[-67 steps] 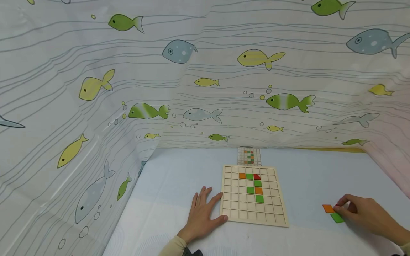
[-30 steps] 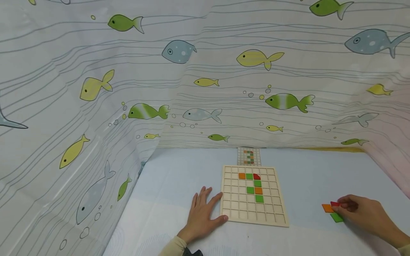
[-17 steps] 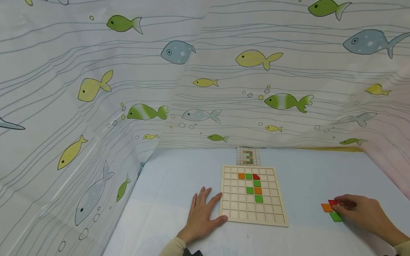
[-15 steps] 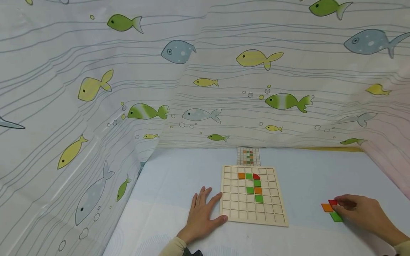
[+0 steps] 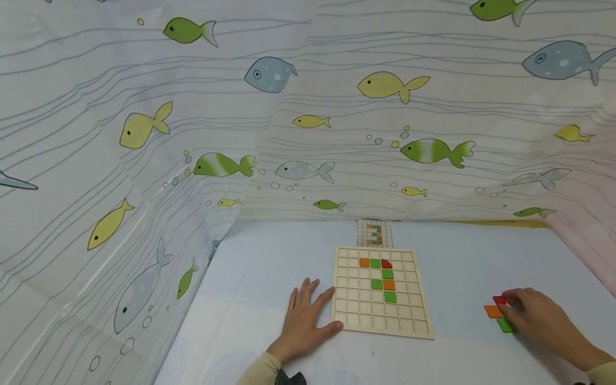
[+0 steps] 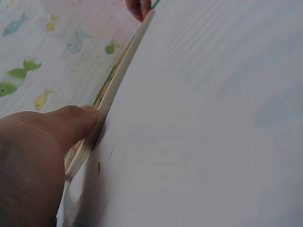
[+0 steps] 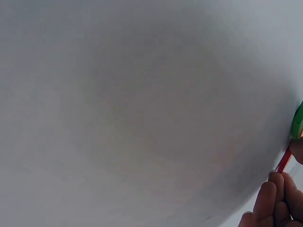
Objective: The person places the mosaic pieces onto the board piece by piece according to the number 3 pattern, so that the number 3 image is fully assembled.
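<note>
Likely pickup: right hand (image 5: 535,316) pinching red tile (image 5: 499,300), 3 o'clock from board (image 5: 376,311); left hand (image 5: 304,323) spread, 8 o'clock; next needs lift.

So the red tile (image 5: 500,300) has moved! About two seconds ago it was nearly all hidden under the right hand (image 5: 536,318), just a sliver showing. Now a good chunk peeks out, and it's slid left and farther away, up by the far right corner of the orange tile (image 5: 493,311). The hand's gone along with it, knuckles further forward and left than half a second back. Also the head view tipped slightly, so the fish curtain (image 5: 337,144) sits a touch higher.
</note>
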`<state>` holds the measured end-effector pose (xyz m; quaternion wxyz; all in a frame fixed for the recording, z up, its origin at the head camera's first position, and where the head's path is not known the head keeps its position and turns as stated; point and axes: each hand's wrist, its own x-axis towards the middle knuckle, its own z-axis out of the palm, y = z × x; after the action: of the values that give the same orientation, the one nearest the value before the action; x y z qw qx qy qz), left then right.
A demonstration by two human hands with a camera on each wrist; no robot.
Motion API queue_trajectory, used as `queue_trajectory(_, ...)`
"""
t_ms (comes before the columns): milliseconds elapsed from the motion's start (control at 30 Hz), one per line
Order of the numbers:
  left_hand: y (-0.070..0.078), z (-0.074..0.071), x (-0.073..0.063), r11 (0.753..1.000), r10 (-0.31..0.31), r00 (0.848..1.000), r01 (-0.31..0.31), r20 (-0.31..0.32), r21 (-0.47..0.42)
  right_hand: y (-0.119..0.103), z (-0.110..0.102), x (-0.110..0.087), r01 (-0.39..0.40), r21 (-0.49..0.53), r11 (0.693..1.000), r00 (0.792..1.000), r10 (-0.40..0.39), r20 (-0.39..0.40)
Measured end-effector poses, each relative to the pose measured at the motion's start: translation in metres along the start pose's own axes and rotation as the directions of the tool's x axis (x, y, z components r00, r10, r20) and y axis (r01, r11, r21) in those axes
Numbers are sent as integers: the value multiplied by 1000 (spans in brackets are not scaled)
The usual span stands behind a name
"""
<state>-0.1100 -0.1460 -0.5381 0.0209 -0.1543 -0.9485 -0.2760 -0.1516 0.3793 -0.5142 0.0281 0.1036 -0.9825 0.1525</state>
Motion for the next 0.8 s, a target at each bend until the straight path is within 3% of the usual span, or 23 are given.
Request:
queue_trajectory(367,2,-2,0,1000,-5,1000,5,12,-8,-6,7,-1,104,-35,994,983,-108,-148)
queue_trajectory(600,1,-2,0,999,-33,999,33,36,-9,-24,1,5,66,15,998,994,-64,-83)
queue_trajectory(800,1,-1,0,999,-34,999,34,36,-5,-41,5,10,51,-5,999,997,-51,-63)
